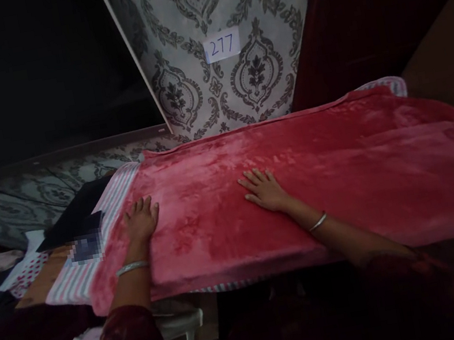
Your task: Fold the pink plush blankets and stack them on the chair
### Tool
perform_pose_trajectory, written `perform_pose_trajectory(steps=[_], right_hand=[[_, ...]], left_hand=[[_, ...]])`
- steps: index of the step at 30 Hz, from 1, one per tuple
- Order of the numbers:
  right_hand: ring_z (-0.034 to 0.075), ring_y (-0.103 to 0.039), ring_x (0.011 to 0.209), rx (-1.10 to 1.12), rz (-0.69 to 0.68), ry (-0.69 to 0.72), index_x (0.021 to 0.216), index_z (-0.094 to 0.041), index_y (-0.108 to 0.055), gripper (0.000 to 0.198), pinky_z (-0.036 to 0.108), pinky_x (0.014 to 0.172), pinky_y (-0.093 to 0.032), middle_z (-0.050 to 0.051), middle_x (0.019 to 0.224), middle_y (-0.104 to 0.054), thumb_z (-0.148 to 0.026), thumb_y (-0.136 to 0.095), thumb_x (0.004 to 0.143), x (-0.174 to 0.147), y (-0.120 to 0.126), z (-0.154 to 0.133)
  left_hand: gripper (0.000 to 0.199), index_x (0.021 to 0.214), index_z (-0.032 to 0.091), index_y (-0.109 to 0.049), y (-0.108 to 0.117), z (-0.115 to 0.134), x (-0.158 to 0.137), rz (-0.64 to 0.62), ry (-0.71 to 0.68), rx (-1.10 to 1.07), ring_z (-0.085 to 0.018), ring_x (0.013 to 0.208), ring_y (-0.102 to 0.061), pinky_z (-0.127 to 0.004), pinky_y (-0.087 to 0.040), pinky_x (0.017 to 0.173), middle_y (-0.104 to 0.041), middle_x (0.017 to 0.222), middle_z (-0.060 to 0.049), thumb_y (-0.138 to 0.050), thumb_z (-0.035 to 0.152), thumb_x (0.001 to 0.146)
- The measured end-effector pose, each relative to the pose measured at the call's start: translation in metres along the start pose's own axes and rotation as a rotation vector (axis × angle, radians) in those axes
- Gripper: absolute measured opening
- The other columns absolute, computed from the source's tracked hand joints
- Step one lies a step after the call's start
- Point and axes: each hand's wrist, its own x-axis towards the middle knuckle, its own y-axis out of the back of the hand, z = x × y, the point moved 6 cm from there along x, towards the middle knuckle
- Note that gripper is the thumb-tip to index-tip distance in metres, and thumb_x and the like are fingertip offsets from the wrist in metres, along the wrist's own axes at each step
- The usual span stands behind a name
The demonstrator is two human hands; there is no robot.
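1. Both palms are laid flat, well apart, fingers spread: left hand point(142, 222) near the left end of the red blanket point(342, 173), right hand point(264, 190) towards its middle
2. Striped cloth point(115, 191) is partly covered by the red blanket

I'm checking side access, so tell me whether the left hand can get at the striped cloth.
Probably yes: the left hand rests on the red blanket, near the exposed striped cloth, and nothing visible stands between them.
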Motion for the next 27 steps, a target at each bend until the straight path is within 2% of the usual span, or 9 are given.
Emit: perform_pose_trajectory(steps=[5,9,11,15,17,19,23,25,27], right_hand=[[0.037,-0.015,0.159,0.081,-0.109,0.224,0.161,-0.031,-0.037,0.066,0.064,0.125,-0.015,0.008,0.172,-0.02,-0.06,-0.04,0.103,-0.033,-0.001,-0.034],[0.028,-0.02,0.159,0.246,-0.183,0.464,0.161,-0.033,-0.036,0.063,0.056,0.128,-0.014,0.005,0.17,-0.026,-0.059,-0.039,0.104,-0.047,0.003,-0.076],[0.026,-0.023,0.158,0.277,-0.116,0.412,0.162,-0.031,-0.036,0.06,0.054,0.128,-0.015,0.006,0.169,-0.03,-0.053,-0.036,0.106,-0.031,0.014,-0.074],[0.032,-0.021,0.158,0.148,-0.053,0.04,0.163,-0.019,-0.034,0.064,0.057,0.127,-0.017,0.015,0.169,-0.026,-0.046,-0.041,0.105,0.012,0.023,-0.052],[0.035,-0.02,0.158,0.088,-0.082,0.024,0.161,-0.016,-0.037,0.07,0.056,0.127,-0.017,0.018,0.169,-0.024,-0.052,-0.048,0.102,0.014,0.017,-0.067],[0.032,-0.021,0.158,0.087,-0.095,0.231,0.16,-0.024,-0.041,0.071,0.052,0.127,-0.018,0.01,0.17,-0.022,-0.061,-0.048,0.1,-0.004,0.008,-0.11],[0.019,-0.028,0.155,0.148,-0.138,0.749,0.153,-0.054,-0.04,0.057,0.045,0.126,-0.024,-0.021,0.164,-0.025,-0.066,-0.024,0.1,-0.075,-0.007,-0.204],[0.012,-0.032,0.153,0.183,-0.217,0.945,0.149,-0.06,-0.042,0.052,0.037,0.123,-0.031,-0.028,0.158,-0.034,-0.059,-0.023,0.101,-0.101,-0.008,-0.227],[0.006,-0.038,0.149,0.166,-0.222,0.938,0.149,-0.062,-0.042,0.051,0.028,0.119,-0.036,-0.031,0.153,-0.041,-0.051,-0.021,0.103,-0.096,-0.002,-0.223]], left_hand=[[0.059,0.155,0.017,-0.047,0.0,-0.001,0.0,0.03,-0.005,0.008,-0.035,0.151,-0.036,-0.061,-0.028,0.121,-0.043,0.162,-0.017,-0.031,0.041,0.103],[0.06,0.155,0.016,-0.047,0.001,0.0,-0.002,0.015,0.003,0.014,-0.035,0.151,-0.036,-0.06,-0.029,0.12,-0.042,0.163,-0.017,-0.03,0.039,0.103],[0.059,0.155,0.017,-0.046,0.002,0.001,-0.003,0.011,0.007,0.012,-0.034,0.152,-0.036,-0.06,-0.029,0.12,-0.041,0.163,-0.017,-0.03,0.04,0.103],[0.059,0.156,0.018,-0.045,0.002,0.0,-0.003,0.011,0.009,0.03,-0.032,0.152,-0.035,-0.059,-0.028,0.121,-0.042,0.163,-0.016,-0.028,0.04,0.104],[0.059,0.156,0.019,-0.045,0.001,0.0,-0.002,0.011,0.005,0.034,-0.032,0.152,-0.036,-0.058,-0.029,0.121,-0.042,0.163,-0.016,-0.028,0.041,0.104],[0.06,0.156,0.018,-0.046,0.001,0.0,-0.002,0.008,0.002,0.03,-0.032,0.152,-0.035,-0.059,-0.028,0.121,-0.042,0.163,-0.016,-0.028,0.042,0.104],[0.059,0.155,0.018,-0.046,0.002,0.001,-0.003,0.016,-0.002,0.016,-0.032,0.152,-0.035,-0.058,-0.027,0.122,-0.042,0.163,-0.015,-0.028,0.042,0.105],[0.058,0.155,0.019,-0.046,0.001,0.0,-0.004,0.006,0.002,0.011,-0.031,0.152,-0.036,-0.057,-0.028,0.122,-0.042,0.164,-0.015,-0.028,0.042,0.105],[0.058,0.155,0.02,-0.046,0.0,0.0,-0.004,-0.002,0.007,0.004,-0.031,0.152,-0.035,-0.057,-0.028,0.122,-0.041,0.164,-0.014,-0.029,0.043,0.105]])
